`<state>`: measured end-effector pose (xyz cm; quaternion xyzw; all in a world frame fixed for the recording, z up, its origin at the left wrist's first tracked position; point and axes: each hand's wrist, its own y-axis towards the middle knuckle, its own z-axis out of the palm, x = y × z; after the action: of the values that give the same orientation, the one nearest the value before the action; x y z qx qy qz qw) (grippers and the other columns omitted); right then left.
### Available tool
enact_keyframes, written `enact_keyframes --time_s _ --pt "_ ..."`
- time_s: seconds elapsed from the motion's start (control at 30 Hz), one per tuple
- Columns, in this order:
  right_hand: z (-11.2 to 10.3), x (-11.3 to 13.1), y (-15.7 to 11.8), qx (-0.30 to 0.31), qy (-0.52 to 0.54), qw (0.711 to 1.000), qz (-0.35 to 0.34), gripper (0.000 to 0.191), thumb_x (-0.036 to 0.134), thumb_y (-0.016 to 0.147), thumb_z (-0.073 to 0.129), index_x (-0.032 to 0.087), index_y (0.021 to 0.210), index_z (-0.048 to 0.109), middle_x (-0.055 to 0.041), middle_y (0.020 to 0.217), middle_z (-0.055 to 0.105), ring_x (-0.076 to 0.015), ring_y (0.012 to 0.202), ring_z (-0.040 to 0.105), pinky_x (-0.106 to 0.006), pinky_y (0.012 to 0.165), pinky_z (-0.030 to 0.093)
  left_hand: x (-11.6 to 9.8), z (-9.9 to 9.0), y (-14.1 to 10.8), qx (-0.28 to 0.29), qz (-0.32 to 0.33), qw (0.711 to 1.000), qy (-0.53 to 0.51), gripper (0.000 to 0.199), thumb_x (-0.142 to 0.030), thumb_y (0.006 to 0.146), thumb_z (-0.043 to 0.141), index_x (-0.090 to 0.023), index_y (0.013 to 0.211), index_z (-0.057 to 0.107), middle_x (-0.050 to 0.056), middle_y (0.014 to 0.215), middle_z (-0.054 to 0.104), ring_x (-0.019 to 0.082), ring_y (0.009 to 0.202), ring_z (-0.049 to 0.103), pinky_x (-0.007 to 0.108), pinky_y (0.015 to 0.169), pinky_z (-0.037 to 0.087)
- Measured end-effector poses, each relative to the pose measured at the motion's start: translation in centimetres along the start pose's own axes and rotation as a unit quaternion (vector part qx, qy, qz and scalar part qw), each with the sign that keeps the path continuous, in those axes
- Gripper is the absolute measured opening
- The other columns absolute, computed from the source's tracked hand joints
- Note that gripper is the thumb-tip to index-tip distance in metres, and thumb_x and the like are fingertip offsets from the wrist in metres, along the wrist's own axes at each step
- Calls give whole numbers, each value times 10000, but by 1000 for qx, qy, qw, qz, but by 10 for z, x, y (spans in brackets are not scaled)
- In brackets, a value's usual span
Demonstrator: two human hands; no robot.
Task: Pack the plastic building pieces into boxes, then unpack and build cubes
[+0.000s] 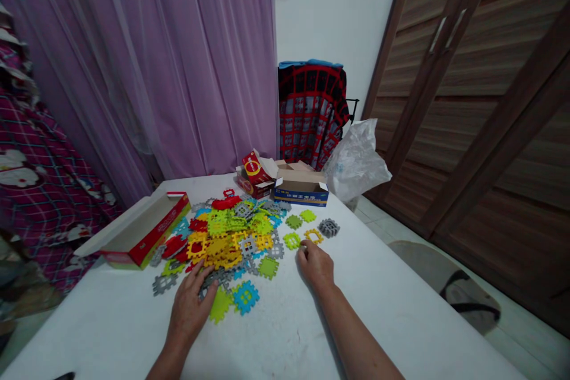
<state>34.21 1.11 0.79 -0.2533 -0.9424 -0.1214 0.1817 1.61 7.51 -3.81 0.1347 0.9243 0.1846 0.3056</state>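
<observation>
Fingers spread, my left hand (190, 303) reaches the near edge of a heap of plastic interlocking tiles, touching around the yellow tiles (221, 253) and grey tiles (218, 278). A lime tile (220, 306) and a blue window tile (246, 297) lie just right of it. My right hand (317, 264) rests on the table with its fingers curled in; whatever they hold, if anything, is hidden. Right beyond its fingertips are a yellow frame tile (314, 236) and a green frame tile (292, 241). Farther off lie two green tiles (294, 221) and a grey tile stack (329, 227).
An open red box (154, 231) lies left of the heap on the white table (276, 347). At the back are a small red box (256, 173), an open blue box (301, 193) and a clear plastic bag (358, 160). A purple curtain (214, 59) hangs behind.
</observation>
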Motion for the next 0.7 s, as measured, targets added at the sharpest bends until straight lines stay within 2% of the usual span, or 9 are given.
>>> enact_keyframes --time_s 0.23,0.37,0.5,0.6,0.7 --pt "3 -1 -2 -9 35 999 10 288 248 897 489 248 1130 659 -12 914 747 -175 848 678 -238 683 402 -5 -3 1 -11 2 1000 3 465 -546 824 478 -243 1073 727 106 1329 631 284 1196 612 471 1051 464" --pt "-7 -7 9 -50 51 997 -21 257 271 910 490 258 1069 691 -4 928 747 -169 852 678 -231 692 421 -3 -3 1 -12 1 1000 9 482 -563 829 460 -245 1073 728 105 1305 645 285 1178 623 471 1045 471" --pt "-43 -16 52 -103 -23 993 -56 299 307 961 421 253 1041 704 -34 1051 730 -174 948 664 -236 746 437 6 0 -1 -16 6 1000 11 454 -562 825 479 -264 1059 728 81 1312 644 278 1179 624 463 1039 481" --pt "-70 -19 97 -55 -147 986 -59 303 312 972 417 259 1129 671 -64 1118 713 -196 1010 658 -256 773 447 15 3 -2 -12 8 1000 13 452 -570 817 489 -274 1063 727 68 1315 645 278 1186 622 459 1036 488" --pt "-79 -22 138 -21 -188 981 -48 325 298 953 463 229 1232 615 -113 1071 723 -240 980 679 -302 780 463 24 6 -3 -9 9 1000 19 460 -578 809 503 -274 1071 728 70 1332 638 281 1200 617 452 1025 500"
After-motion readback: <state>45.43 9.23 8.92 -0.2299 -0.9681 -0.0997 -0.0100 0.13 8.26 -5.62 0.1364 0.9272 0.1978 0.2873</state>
